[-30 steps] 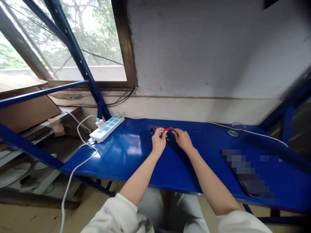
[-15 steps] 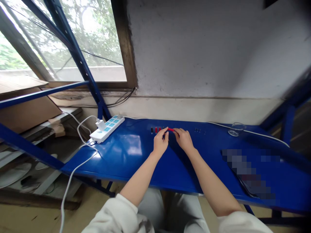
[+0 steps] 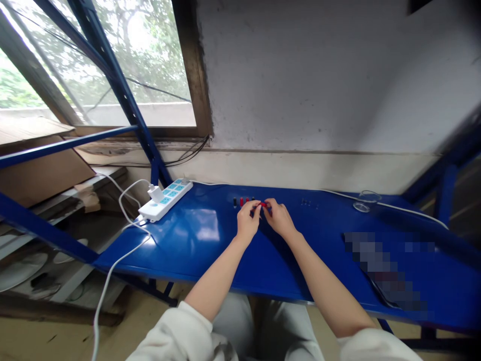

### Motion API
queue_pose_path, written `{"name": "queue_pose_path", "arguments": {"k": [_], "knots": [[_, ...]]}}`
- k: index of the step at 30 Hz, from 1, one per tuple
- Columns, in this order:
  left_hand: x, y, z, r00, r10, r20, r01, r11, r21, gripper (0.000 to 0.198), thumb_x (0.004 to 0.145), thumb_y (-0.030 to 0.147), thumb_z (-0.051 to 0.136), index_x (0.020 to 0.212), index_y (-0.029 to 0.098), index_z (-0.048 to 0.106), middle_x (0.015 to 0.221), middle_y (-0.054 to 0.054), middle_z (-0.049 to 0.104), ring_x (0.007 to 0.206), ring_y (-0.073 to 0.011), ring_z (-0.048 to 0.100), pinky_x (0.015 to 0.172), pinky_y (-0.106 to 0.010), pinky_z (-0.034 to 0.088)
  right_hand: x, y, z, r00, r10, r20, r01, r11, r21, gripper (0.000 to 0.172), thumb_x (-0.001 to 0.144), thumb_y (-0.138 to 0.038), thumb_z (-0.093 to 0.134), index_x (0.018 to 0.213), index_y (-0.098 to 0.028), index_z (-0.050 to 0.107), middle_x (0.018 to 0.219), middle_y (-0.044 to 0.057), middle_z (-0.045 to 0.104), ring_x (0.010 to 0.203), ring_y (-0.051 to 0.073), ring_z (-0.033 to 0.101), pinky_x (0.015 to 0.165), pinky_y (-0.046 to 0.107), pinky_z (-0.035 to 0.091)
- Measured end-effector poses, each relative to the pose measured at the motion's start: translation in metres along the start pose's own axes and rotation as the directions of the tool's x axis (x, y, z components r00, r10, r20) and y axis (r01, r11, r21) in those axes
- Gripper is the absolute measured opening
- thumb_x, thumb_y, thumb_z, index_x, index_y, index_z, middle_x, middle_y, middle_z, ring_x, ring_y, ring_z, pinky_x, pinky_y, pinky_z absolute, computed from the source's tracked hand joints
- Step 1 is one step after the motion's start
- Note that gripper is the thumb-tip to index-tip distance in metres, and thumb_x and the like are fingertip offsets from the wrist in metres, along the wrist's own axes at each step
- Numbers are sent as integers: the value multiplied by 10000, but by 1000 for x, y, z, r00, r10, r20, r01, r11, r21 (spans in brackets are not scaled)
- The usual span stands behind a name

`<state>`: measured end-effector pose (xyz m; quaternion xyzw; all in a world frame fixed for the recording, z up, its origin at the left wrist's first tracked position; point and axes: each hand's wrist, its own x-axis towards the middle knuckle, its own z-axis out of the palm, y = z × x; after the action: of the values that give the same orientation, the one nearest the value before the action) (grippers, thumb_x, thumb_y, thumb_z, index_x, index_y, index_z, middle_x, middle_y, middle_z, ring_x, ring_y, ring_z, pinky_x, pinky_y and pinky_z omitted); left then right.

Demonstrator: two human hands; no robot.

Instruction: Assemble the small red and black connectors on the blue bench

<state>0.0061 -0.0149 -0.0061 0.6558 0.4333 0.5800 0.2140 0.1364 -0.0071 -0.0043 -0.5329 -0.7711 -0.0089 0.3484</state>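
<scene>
A small red cylindrical piece [image 3: 263, 204] is held between my two hands over the blue tabletop. My left hand [image 3: 248, 218] has its fingers pinched at the left end of it. The fingers of my right hand [image 3: 277, 214] close on its right end. What exactly sits under the fingertips is hidden. Just left of and behind my left hand stands a row of similar small pieces, with a black one [image 3: 235, 202] at the left and a red one [image 3: 241, 202] beside it. Several tiny pieces [image 3: 308, 203] lie to the right of my right hand.
A white power strip [image 3: 165, 200] with a plugged-in adapter lies at the table's left end, its cable hanging over the edge. At the back right is a transparent round object [image 3: 361, 206]. A blurred-out dark flat item [image 3: 379, 271] lies front right on the blue table [image 3: 210, 260].
My right hand has moved slightly left, closer to my left hand. Less of the red piece shows between the fingers now.
</scene>
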Motion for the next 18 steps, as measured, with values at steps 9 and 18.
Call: {"name": "queue_pose_path", "arguments": {"k": [9, 18], "knots": [[4, 0, 1, 976, -215, -34, 201, 952, -230, 255, 799, 240, 459, 1027, 148, 531, 857, -50, 610, 631, -79, 561, 592, -196, 456, 12, 14, 27, 968, 250, 23, -249, 949, 192, 104, 776, -284, 476, 748, -187, 499, 714, 34, 622, 613, 144, 559, 556, 228, 354], [9, -7, 1, 901, -432, -49, 390, 852, -348, 156, 737, 161, 458, 866, 137, 543, 751, -28, 606, 535, -71, 529, 539, -205, 441, 29, 24, 47, 907, 363, 215, -379, 924, 40, 64, 716, -246, 554, 711, -183, 567, 714, 14, 629, 676, 139, 563, 575, 223, 329]]}}
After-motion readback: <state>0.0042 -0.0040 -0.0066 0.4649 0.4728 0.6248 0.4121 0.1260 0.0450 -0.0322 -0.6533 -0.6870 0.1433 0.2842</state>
